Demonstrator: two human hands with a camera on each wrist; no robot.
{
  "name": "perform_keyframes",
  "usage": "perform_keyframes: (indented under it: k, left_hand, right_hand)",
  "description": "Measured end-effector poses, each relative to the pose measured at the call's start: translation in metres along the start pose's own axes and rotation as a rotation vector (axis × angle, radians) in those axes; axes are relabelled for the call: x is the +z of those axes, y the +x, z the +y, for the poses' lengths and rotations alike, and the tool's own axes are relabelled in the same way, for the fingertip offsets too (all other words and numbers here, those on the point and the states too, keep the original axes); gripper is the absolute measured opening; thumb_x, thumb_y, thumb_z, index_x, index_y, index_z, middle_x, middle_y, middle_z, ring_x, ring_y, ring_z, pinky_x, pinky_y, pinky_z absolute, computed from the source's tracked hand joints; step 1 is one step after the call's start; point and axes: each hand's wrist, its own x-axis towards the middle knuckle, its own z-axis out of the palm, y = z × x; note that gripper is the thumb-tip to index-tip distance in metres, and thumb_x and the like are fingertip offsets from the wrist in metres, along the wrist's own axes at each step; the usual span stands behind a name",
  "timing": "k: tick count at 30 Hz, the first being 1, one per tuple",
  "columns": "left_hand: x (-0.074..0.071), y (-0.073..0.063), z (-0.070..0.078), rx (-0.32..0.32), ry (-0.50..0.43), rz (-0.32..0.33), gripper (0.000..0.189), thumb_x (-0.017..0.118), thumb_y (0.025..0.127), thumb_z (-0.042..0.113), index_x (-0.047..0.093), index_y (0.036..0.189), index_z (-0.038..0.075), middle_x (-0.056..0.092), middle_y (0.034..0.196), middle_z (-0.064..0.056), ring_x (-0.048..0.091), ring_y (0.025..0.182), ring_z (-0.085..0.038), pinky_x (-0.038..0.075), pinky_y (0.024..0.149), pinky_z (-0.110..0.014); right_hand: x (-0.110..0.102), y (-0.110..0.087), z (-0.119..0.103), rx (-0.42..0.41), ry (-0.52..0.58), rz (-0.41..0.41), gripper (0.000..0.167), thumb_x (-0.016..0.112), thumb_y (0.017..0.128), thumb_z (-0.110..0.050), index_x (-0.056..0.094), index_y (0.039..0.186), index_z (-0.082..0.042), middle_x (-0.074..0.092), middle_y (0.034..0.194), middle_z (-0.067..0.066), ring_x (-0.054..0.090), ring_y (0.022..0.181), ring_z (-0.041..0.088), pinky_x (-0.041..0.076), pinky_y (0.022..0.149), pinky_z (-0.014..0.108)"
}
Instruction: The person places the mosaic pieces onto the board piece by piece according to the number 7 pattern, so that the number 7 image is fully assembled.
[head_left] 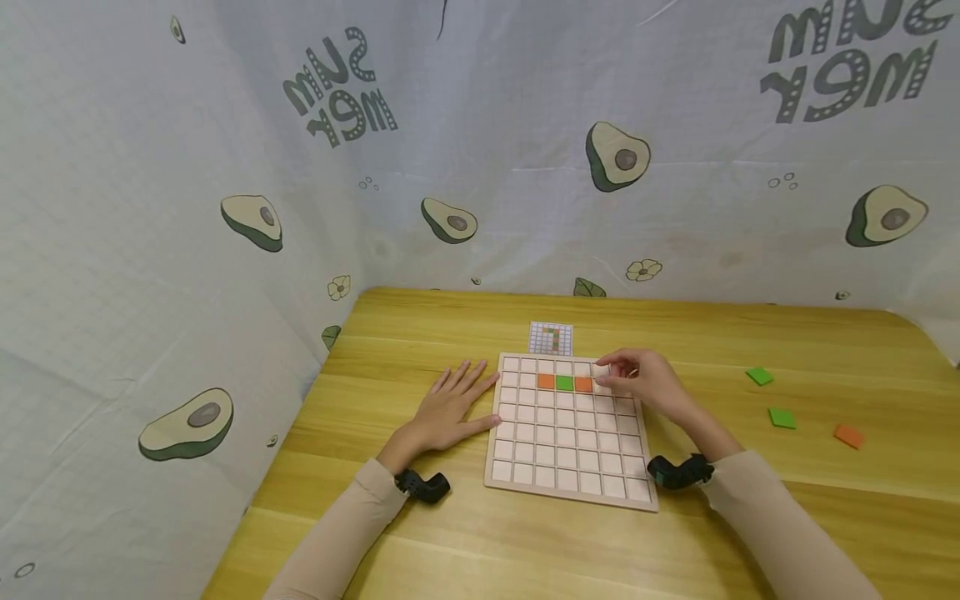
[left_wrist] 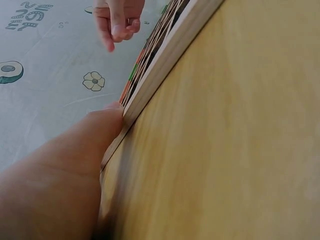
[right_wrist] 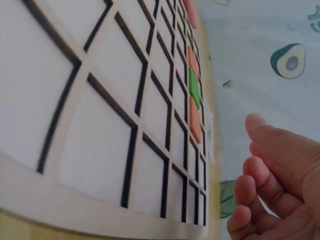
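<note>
A wooden grid board (head_left: 572, 495) lies on the table with an orange tile (head_left: 546, 381), a green tile (head_left: 564, 382) and another orange tile (head_left: 583, 384) side by side in its second row. My left hand (head_left: 442, 412) rests spread on the table, its thumb and a fingertip at the board's left edge; the thumb against that edge shows in the left wrist view. Above the board's upper right corner hovers my right hand (head_left: 643, 382), thumb and index finger apart, other fingers loosely curled. Nothing shows between its fingers in the right wrist view.
Behind the board lies a small pattern card (head_left: 551, 338) with a coloured grid. To the right are two loose green tiles (head_left: 782, 417) and one loose orange tile (head_left: 849, 436). An avocado-print curtain (head_left: 510, 242) hangs behind the table and along its left side.
</note>
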Motion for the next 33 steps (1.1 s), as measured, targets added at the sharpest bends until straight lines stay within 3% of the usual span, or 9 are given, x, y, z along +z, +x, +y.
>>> perform_keyframes:
  k: [10,19,23,33]
  left_hand:
    - [0.001,0.001,-0.001,0.001,0.006,-0.009,0.076,0.035,0.100,0.066,0.014,0.162,0.027,0.005,0.167,-0.002,-0.002,0.152,-0.026,-0.004,0.121,-0.046]
    - [0.000,0.001,-0.001,0.010,0.002,0.005,0.075,0.036,0.101,0.064,0.015,0.162,0.026,0.006,0.167,-0.003,-0.001,0.153,-0.026,-0.003,0.121,-0.048]
    - [-0.002,0.000,-0.001,0.014,-0.009,0.012,0.075,0.039,0.101,0.063,0.017,0.162,0.025,0.007,0.167,-0.004,0.000,0.152,-0.027,-0.003,0.121,-0.048]
    - [-0.003,0.000,0.001,0.025,0.003,0.018,0.075,0.039,0.101,0.062,0.019,0.162,0.023,0.009,0.167,-0.005,0.002,0.152,-0.029,0.000,0.121,-0.050]
  right_hand:
    - [-0.030,-0.017,-0.012,-0.003,-0.038,0.040,0.032,0.076,0.090,-0.015,0.070,0.113,0.006,0.057,0.080,0.007,0.052,0.075,0.020,0.044,0.060,0.023]
    - [-0.058,-0.039,-0.008,-0.021,-0.035,0.072,0.032,0.073,0.093,-0.017,0.069,0.116,0.005,0.057,0.081,0.008,0.051,0.068,0.018,0.044,0.057,0.025]
    - [-0.069,-0.049,-0.004,-0.015,-0.030,0.091,0.031,0.072,0.094,-0.014,0.068,0.117,0.006,0.057,0.081,0.008,0.051,0.067,0.021,0.044,0.055,0.028]
    - [-0.091,-0.073,0.016,0.052,-0.084,0.152,0.037,0.072,0.094,-0.017,0.066,0.119,0.009,0.054,0.081,0.005,0.048,0.068,0.014,0.037,0.049,0.028]
